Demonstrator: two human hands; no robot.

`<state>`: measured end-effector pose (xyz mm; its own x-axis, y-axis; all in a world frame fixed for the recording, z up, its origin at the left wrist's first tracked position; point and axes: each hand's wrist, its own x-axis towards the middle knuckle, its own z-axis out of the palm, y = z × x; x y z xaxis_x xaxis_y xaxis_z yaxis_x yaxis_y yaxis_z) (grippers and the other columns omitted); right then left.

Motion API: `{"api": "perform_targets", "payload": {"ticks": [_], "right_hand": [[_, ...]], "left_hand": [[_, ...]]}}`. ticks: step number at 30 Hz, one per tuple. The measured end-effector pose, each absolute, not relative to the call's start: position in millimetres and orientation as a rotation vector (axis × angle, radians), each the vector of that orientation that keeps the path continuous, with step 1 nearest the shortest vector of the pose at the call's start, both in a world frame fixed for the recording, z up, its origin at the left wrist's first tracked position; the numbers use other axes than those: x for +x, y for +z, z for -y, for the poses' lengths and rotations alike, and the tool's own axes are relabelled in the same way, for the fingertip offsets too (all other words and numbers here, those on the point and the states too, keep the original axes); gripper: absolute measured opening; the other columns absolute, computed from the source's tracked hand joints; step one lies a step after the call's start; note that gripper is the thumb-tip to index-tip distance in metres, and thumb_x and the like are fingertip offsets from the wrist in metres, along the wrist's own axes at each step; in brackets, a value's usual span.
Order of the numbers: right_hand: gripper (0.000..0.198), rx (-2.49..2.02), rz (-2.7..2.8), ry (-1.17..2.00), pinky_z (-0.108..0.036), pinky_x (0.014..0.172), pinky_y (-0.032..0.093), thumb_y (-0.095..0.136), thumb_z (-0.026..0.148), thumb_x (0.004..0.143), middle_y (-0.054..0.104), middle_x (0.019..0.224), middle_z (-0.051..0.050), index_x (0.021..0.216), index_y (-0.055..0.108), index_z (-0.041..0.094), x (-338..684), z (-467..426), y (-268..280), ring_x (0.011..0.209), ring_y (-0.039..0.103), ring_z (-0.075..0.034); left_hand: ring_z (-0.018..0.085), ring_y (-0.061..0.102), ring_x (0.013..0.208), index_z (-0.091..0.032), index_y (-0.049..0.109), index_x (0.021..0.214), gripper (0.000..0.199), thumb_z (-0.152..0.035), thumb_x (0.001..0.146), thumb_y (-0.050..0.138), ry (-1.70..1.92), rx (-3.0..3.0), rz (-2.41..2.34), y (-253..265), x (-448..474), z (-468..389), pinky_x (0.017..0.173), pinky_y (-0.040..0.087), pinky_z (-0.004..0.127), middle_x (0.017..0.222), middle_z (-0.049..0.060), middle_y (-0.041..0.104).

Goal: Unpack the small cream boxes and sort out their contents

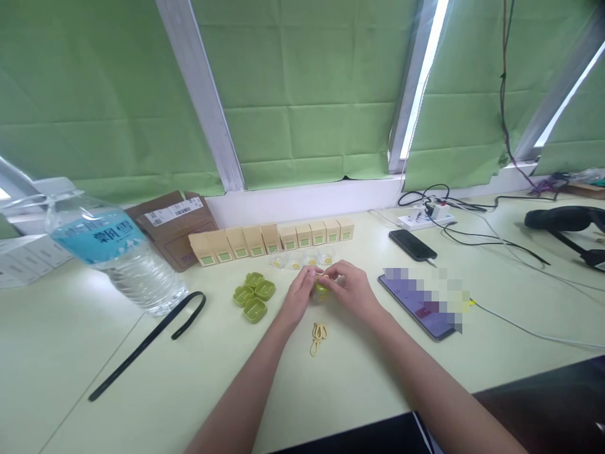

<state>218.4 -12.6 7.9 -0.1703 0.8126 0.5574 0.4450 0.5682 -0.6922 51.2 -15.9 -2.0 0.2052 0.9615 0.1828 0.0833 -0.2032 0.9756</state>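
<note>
My left hand (300, 293) and my right hand (352, 289) meet over the table, both closed round a small green container (321, 289). Fingers of the two hands pinch near its top, where a bit of pale yellow shows; the fingers hide much of it. To the left sit several square green cups (255, 309), grouped together. Just beyond my hands is a row of clear plastic pieces (296, 260) with yellow marks. Nearer to me, between my forearms, lie pale yellow looped cords (319, 337).
Small kraft boxes (253, 241) with green labels line the back. At left are a large water bottle (118, 252), a black strap (142, 350) and a brown carton (174, 227). To the right lie a black phone (412, 244), a larger phone (418, 309), cables and a power strip (411, 222).
</note>
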Motion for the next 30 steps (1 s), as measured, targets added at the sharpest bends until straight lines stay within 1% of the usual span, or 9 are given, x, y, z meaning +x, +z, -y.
{"api": "perform_targets", "payload": {"ticks": [5,9,11,15,18,20,23,25,30], "right_hand": [[0.019,-1.04,1.694,0.482,-0.031,0.071,0.049,0.064,0.038,0.092,0.069,0.084,-0.004,0.082,0.068,0.022,220,14,9,0.074,0.062,-0.017],[0.019,-1.056,1.707,0.483,-0.031,0.072,0.049,0.062,0.037,0.092,0.069,0.083,-0.004,0.082,0.068,0.022,219,14,11,0.074,0.062,-0.018],[0.021,-1.053,1.716,0.49,-0.031,0.074,0.049,0.058,0.036,0.094,0.069,0.084,-0.004,0.083,0.067,0.021,218,15,12,0.077,0.062,-0.018],[0.02,-1.043,1.691,0.556,-0.031,0.076,0.05,0.052,0.035,0.096,0.071,0.095,-0.005,0.096,0.066,0.021,218,17,14,0.082,0.064,-0.018],[0.02,-1.039,1.69,0.594,-0.031,0.078,0.052,0.053,0.037,0.095,0.071,0.1,-0.005,0.103,0.064,0.022,219,17,13,0.084,0.065,-0.017],[0.023,-1.039,1.713,0.616,-0.034,0.083,0.052,0.055,0.038,0.094,0.071,0.104,-0.005,0.11,0.062,0.023,219,17,12,0.091,0.066,-0.018],[0.038,-1.052,1.79,0.595,-0.039,0.094,0.051,0.064,0.04,0.089,0.069,0.12,-0.006,0.123,0.058,0.025,218,17,10,0.107,0.065,-0.022],[0.046,-1.07,1.853,0.542,-0.042,0.1,0.048,0.069,0.039,0.085,0.065,0.129,-0.007,0.128,0.056,0.027,217,18,8,0.116,0.062,-0.024],[0.053,-1.091,1.949,0.474,-0.046,0.105,0.045,0.073,0.036,0.082,0.063,0.134,-0.006,0.132,0.055,0.028,217,15,2,0.125,0.056,-0.027]], "left_hand": [[0.02,0.06,0.096,-0.026,0.059,0.116,0.039,-0.054,0.089,0.058,1.074,1.619,-0.947,3,54,24,0.084,0.047,0.031,0.111,0.005,0.065],[0.018,0.055,0.081,-0.025,0.062,0.115,0.037,-0.051,0.088,0.062,1.05,1.751,-1.02,5,57,29,0.075,0.044,0.031,0.102,0.004,0.066],[0.018,0.055,0.079,-0.026,0.063,0.117,0.038,-0.05,0.088,0.062,1.06,1.765,-1.052,3,58,29,0.073,0.043,0.03,0.097,0.003,0.066],[0.019,0.059,0.081,-0.024,0.063,0.113,0.039,-0.052,0.086,0.064,1.143,1.682,-1.089,-3,58,22,0.073,0.045,0.03,0.093,0.004,0.067],[0.018,0.062,0.083,-0.024,0.058,0.111,0.041,-0.054,0.084,0.066,1.266,1.509,-1.13,-8,56,13,0.075,0.048,0.03,0.092,0.004,0.068],[0.017,0.063,0.081,-0.025,0.054,0.11,0.04,-0.053,0.084,0.066,1.35,1.368,-1.165,-8,53,9,0.074,0.048,0.029,0.089,0.002,0.067],[0.016,0.065,0.082,-0.026,0.049,0.108,0.038,-0.052,0.085,0.066,1.452,1.182,-1.18,-6,50,8,0.073,0.049,0.027,0.09,0.0,0.068],[0.017,0.067,0.083,-0.027,0.047,0.105,0.038,-0.051,0.084,0.067,1.487,1.096,-1.142,-4,50,9,0.075,0.05,0.029,0.093,0.0,0.07],[0.018,0.069,0.084,-0.026,0.042,0.099,0.04,-0.046,0.081,0.071,1.441,1.051,-0.989,-2,58,14,0.079,0.051,0.032,0.087,-0.001,0.069]]}}
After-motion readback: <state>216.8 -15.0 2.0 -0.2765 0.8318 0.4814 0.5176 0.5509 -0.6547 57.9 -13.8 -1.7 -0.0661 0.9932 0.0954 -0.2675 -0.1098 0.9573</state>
